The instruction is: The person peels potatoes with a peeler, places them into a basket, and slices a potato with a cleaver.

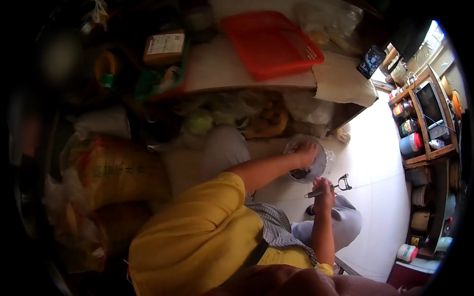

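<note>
My left hand (pixel 307 155) is over a round bin (pixel 321 165) lined with clear plastic, which stands on the floor between my knees. Its fingers curl downward; whatever they hold, if anything, is hidden. Some dark scraps (pixel 298 173) show inside the bin below it. Just outside the bin's near rim, my right hand (pixel 324 188) is closed around the dark handle of a Y-shaped peeler (pixel 343 183). The peeler's head points to the right, away from the bin.
A red plastic basket (pixel 256 44) sits on the worktop above, beside a cardboard box (pixel 164 47). Bagged vegetables (pixel 200 122) lie under that worktop. Large filled sacks (pixel 118 170) stand at left. A wooden shelf (pixel 419 116) with jars is at right.
</note>
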`<state>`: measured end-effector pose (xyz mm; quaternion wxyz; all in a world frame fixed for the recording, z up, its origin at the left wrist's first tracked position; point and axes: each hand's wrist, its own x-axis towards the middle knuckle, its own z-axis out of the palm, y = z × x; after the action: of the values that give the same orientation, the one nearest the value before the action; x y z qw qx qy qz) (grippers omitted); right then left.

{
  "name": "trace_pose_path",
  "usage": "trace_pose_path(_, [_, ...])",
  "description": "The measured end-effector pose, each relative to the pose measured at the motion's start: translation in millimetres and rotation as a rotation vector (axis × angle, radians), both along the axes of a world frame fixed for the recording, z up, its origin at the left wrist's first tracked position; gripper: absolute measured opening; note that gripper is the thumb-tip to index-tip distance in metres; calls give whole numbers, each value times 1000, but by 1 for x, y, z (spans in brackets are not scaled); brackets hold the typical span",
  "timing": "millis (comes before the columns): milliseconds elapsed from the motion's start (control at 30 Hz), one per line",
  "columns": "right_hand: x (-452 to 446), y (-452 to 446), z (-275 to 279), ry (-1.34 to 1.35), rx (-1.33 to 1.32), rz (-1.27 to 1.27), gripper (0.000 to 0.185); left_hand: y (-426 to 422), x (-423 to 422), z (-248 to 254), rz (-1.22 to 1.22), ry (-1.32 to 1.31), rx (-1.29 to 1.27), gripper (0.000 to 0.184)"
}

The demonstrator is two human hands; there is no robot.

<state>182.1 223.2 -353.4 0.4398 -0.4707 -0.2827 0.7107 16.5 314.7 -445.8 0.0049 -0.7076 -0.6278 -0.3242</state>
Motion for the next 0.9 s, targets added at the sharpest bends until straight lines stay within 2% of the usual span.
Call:
trace_pose_path(33, [1,0,-3,-3,-9,8,19,-2,2,10,-11,-4,0,15])
trace_pose_path(100, [-2,-2,0,22,-24,34,17,-12,-12,51,-226,198,-458,30])
trace_pose_path(200, [-3,-4,-7,20,-3,80,21,-15,-34,86,-324,236,-473,34])
trace_pose_path(267, [-8,-7,3,-98,9,126,28,-17,-38,60,-163,-251,299,26])
trace_pose_path(333, [-7,-9,5,-107,34,188,34,-14,-56,56,-170,-250,96,28])
trace_pose_path(400, [-9,-10,2,-69,40,159,34,-9,-71,79,-146,-254,-338,37])
trace_pose_path(467, [-10,-9,-1,-34,54,183,30,-14,-74,79,-241,-423,174,27])
trace_pose_path(600, [-9,-10,-4,-55,83,179,29,-33,-86,111,-240,-352,212,16])
trace_pose_path(667, [-8,-11,-2,-37,120,196,29,-40,-103,136,-338,60,-77,10])
trace_pose_path(700, [-8,-12,-2,-34,120,188,29,-45,-105,150,-345,64,-78,10])
trace_pose_path(767, [-9,-13,-2,-29,114,193,29,-59,-108,179,-297,-139,52,12])
trace_pose_path(800, [-10,-13,-1,-30,112,193,29,-63,-112,186,-297,-141,51,12])
trace_pose_path(867, [-10,-15,0,-22,105,210,29,-72,-123,191,-101,-283,92,23])
trace_pose_path(900, [-10,-16,0,-26,96,213,29,-76,-134,192,-97,-288,84,23])
